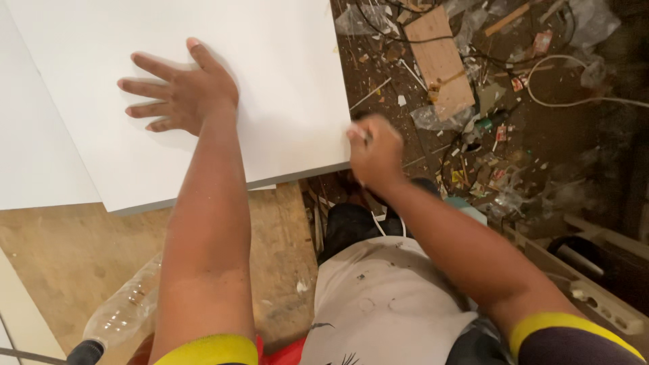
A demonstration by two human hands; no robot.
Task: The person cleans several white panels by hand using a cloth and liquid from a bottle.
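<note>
1. Nearest the camera, a clear plastic bottle (128, 307) lay on its side on the worn wooden bench (61, 257), close by the person's left arm
2. The right hand (374, 152) was closed around a slim tool, seemingly a pen or blade, too blurred to tell, at the near right corner of the white board (284, 81)
3. The left hand (181, 91) lay open and flat, fingers spread, pressing the board down; it gripped nothing
4. The board rested on the bench, overlapping another white sheet (34, 149), its right edge overhanging the littered floor (541, 135)
5. The step appeared to be marking or trimming along that edge; the next move would likely call for steady downward pressure and a straight stroke
</note>
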